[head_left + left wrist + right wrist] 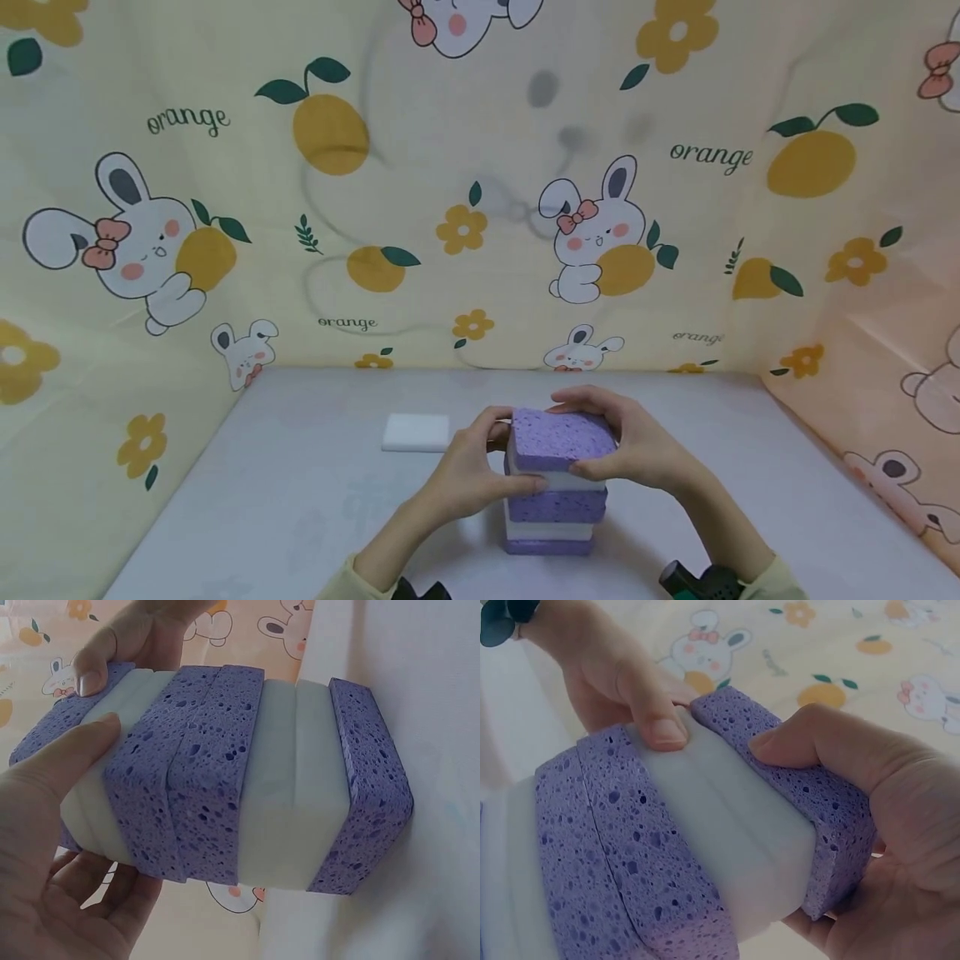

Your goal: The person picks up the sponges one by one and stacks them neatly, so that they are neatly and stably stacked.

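Note:
A stack of purple and white sponges stands on the table, purple and white layers alternating. The top purple sponge (562,435) is pinched by my right hand (637,437), thumb on its front edge and fingers behind. My left hand (468,467) grips the white sponges (97,780) just below it, thumb across the front side. Beneath these lie two purple sponges (184,772), then a white pair (296,765) and a purple sponge (371,787) at the bottom. In the right wrist view the top sponge (780,772) sits slightly askew over the white ones.
Behind and left of the stack, a lone white sponge (416,432) lies flat on the pale table (315,500). A printed cloth (465,167) with rabbits and oranges rises at the back and along both sides.

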{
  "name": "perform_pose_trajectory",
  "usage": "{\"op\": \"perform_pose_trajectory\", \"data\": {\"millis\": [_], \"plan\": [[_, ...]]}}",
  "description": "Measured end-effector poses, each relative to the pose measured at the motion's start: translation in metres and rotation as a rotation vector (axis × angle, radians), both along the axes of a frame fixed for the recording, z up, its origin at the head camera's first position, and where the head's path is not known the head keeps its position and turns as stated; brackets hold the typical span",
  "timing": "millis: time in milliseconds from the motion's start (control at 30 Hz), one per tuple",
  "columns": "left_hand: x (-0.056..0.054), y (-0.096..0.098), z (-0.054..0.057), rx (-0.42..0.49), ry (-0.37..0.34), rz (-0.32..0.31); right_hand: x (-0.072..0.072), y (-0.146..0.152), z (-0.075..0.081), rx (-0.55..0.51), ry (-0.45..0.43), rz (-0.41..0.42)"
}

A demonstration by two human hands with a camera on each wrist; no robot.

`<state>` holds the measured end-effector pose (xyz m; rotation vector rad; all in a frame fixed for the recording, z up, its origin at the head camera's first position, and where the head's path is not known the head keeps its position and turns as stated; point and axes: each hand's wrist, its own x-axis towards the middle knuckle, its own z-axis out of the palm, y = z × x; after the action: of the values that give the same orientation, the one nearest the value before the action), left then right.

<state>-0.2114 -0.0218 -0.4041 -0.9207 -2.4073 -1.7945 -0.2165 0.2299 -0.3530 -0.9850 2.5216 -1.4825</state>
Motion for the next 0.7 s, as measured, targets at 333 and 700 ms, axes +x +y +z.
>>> {"op": "perform_pose_trajectory", "data": {"millis": [333,700], "plan": [[0.003,-0.002,0.006,-0.042,0.005,-0.01,0.001,0.005,0.004,-0.009,-0.003,0.037],[-0.002,-0.014,0.011,-0.049,0.046,-0.101,0.003,0.007,0.006,-0.001,0.049,0.04]]}}
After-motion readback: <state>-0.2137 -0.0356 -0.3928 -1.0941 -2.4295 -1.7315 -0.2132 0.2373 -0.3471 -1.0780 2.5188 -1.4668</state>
